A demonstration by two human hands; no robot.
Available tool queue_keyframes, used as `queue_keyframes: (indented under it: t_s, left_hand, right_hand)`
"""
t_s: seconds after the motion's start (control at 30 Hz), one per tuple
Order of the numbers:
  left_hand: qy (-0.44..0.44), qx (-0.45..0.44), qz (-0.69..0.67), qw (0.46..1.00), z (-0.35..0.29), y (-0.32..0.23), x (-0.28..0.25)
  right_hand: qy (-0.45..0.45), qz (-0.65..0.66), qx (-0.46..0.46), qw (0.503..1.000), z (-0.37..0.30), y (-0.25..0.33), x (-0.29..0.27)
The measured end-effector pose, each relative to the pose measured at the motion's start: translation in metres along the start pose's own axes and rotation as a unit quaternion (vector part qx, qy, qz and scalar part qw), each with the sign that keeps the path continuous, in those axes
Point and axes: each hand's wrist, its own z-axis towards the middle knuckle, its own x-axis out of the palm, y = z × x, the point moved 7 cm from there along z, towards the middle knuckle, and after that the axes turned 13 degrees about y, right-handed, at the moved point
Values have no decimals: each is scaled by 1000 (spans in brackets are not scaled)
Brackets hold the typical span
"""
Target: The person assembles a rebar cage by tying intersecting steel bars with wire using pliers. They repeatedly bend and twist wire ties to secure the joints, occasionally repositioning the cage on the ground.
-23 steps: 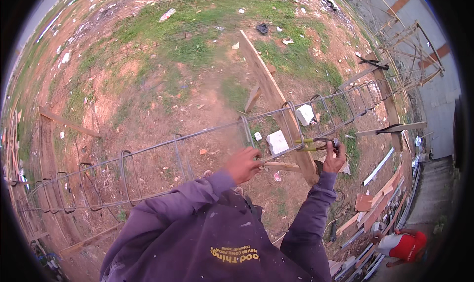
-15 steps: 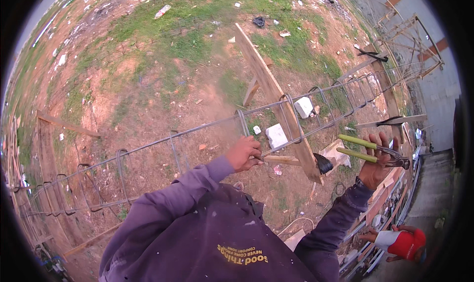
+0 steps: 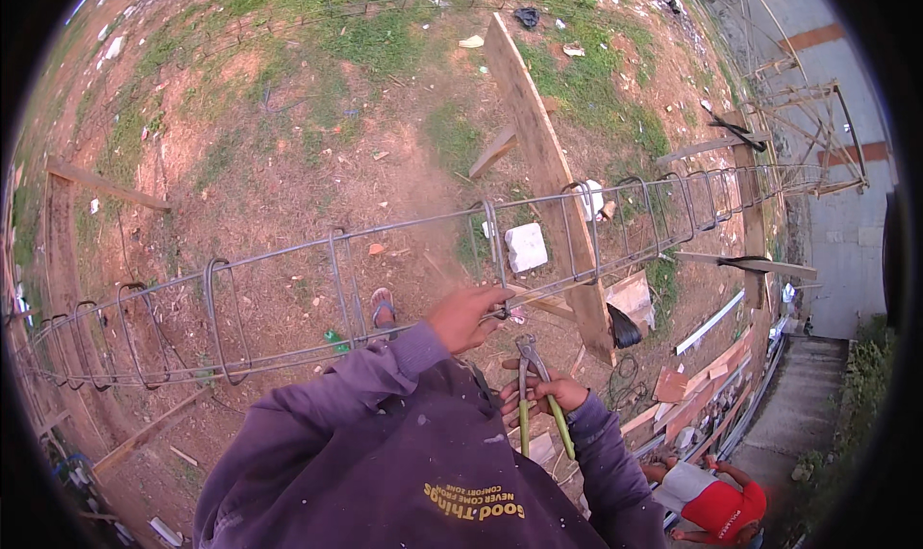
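My left hand is closed at the near long bar of a steel rebar cage, its fingers around the lower end of a stirrup. Whether a piece of tie wire is also pinched there is too small to tell. Just right of it and closer to my body, my right hand grips end-cutting pincers with yellow-green handles. Their metal jaws point up toward the cage and stand apart from the bar, while the handles hang down. Several more stirrups ring the long bars on both sides.
A wooden plank crosses under the cage, a black strap at its near end. White blocks lie on the grassy dirt. Another wooden support stands right. A person in red is at lower right, near boards and pipes.
My right hand has brought the pincers from the far right to beside my left hand, turning their jaws upward. My left hand stays at the stirrup. The view has shifted slightly.
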Motion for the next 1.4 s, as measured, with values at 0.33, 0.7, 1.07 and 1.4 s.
queue_keyframes:
  t_s: [0.33, 0.7, 1.07, 1.4]
  left_hand:
    - [24, -14, 47, 999, 0, 4, 1]
    - [11, -28, 24, 999, 1, 7, -1]
    - [35, -53, 29, 998, 4, 10, -2]
    - [27, -48, 13, 998, 6, 14, 0]
  right_hand:
    - [6, -147, 237, 960, 6, 70, -6]
    - [54, -229, 426, 874, 7, 126, -1]
    - [4, -287, 460, 840, 9, 148, 4]
    - [8, -345, 454, 822, 12, 147, 5]
